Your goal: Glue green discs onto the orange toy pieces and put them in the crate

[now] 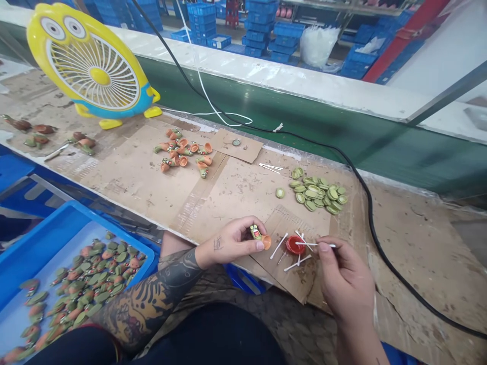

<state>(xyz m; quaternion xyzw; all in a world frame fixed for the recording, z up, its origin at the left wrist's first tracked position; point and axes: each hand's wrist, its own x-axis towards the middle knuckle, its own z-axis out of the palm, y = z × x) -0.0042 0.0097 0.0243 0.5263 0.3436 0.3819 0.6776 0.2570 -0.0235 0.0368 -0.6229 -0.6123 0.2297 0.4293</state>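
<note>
Between the thumb and fingers of my left hand is a small figurine, green with white eyes, a red mouth and an orange cup-shaped end. My right hand pinches a cotton swab, its left tip over a small tub of red paint; whether the tip touches the paint I cannot tell. Several loose swabs lie around the tub on a piece of cardboard. Beyond my right hand sits a heap of green oval pieces.
Similar figurines are grouped mid-table, others at left. A yellow fan stands at the back left. A blue bin full of green and orange pieces is at lower left. A black cable crosses the table's right side.
</note>
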